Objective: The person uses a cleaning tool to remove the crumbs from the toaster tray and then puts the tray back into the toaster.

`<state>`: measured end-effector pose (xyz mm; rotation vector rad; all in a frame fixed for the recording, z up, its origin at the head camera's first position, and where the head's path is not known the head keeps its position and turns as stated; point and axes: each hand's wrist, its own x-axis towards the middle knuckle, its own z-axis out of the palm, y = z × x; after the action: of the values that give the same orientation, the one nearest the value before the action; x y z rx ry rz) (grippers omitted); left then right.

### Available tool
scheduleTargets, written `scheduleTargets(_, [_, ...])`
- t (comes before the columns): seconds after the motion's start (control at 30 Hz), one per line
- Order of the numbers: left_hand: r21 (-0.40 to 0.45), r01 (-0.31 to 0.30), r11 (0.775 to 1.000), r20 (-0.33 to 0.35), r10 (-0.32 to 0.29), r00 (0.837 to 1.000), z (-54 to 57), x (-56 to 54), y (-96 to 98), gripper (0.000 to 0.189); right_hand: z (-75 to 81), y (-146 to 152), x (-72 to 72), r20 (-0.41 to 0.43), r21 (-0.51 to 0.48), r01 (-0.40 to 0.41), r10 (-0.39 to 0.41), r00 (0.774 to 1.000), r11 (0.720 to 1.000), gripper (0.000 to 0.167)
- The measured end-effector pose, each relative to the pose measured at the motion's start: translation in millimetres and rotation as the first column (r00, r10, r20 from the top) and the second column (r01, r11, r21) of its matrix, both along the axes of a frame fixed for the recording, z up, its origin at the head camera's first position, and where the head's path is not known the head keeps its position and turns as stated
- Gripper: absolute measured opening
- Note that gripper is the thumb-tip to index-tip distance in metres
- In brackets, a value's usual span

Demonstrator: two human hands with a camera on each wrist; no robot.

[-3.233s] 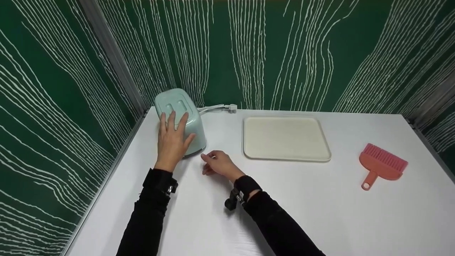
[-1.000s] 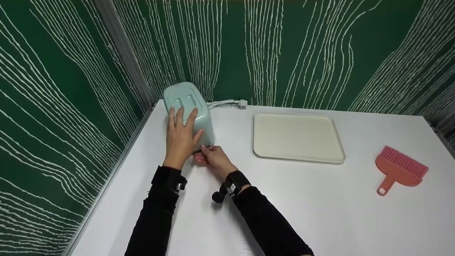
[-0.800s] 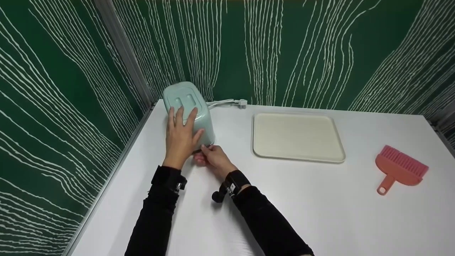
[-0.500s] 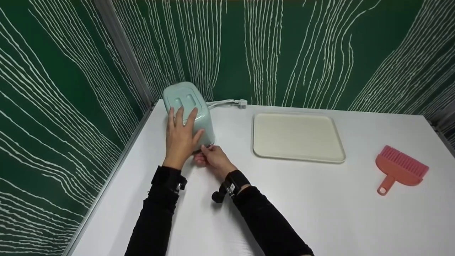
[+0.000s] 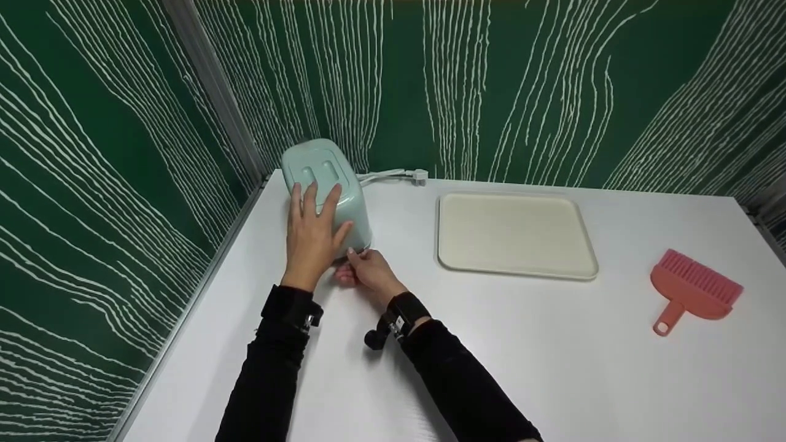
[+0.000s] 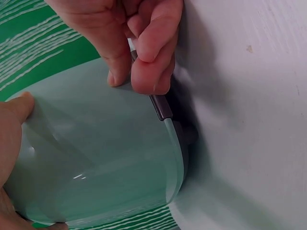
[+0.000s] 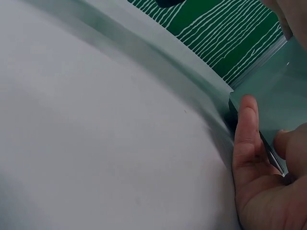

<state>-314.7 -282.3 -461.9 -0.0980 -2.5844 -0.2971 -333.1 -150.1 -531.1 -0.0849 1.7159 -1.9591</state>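
A mint-green toaster (image 5: 314, 158) with a ridged lid stands at the table's back left corner. My left hand (image 5: 310, 245) rests on it, fingers spread and fairly straight over the top, thumb against the near end. At the bottom of that end my right hand (image 5: 373, 274) pinches the dark edge of the toaster's crumb tray (image 6: 161, 107). In the left wrist view, the right thumb lies on the green wall and the curled fingers reach under the dark strip. The rest of the tray is hidden inside the toaster.
A white cord ends in a plug (image 5: 420, 175) behind the toaster. An off-white tray (image 5: 516, 236) lies at the back middle of the white table (image 5: 552, 368). To the right is a coral brush (image 5: 694, 288). Green walls bound the table's back and sides.
Since about three seconds ago my right hand has moved from beside the toaster onto its lower edge and pinched it. The head view shifted slightly. During the last second hardly anything moved.
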Motion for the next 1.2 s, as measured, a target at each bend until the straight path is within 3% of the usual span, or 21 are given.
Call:
scheduleTargets(0.73, [0.007,-0.013,1.0,0.02,0.013,1.0,1.0,0.7,-0.4,0.07,0.8,-1.8,5.9,-0.085,0.066,0.078,-0.072,0.994,0.995,0.042])
scheduleTargets(1.2, [0.018,-0.001,1.0,-0.002,0.001,1.0,0.1,0.7,0.6,0.069,1.8,0.5,6.5,-0.092,0.116,0.057,-0.046,0.995,0.992,0.045])
